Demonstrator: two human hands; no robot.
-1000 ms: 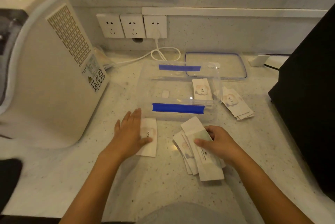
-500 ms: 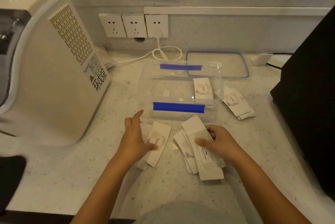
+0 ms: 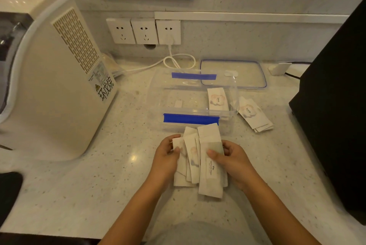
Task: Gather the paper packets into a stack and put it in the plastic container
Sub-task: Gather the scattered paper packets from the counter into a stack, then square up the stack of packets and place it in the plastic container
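Note:
A loose, fanned bundle of white paper packets (image 3: pixel 200 163) lies between both hands on the counter, just in front of the container. My left hand (image 3: pixel 167 157) grips its left side and my right hand (image 3: pixel 230 160) grips its right side, thumb on the top packet. The clear plastic container (image 3: pixel 158 94) with blue clips stands open behind the bundle. One packet (image 3: pixel 217 99) printed "love" lies inside it at the right. A small pile of packets (image 3: pixel 254 115) rests on the counter to the right of the container.
The container's clear lid (image 3: pixel 233 73) lies behind it. A beige appliance (image 3: pixel 53 78) fills the left, a black machine (image 3: pixel 334 106) the right. Wall sockets (image 3: pixel 143 30) with a white cable (image 3: pixel 174 60) are at the back.
My left hand slid its packets rightward and joined them to the pile under my right hand. Both hands now hold one bundle.

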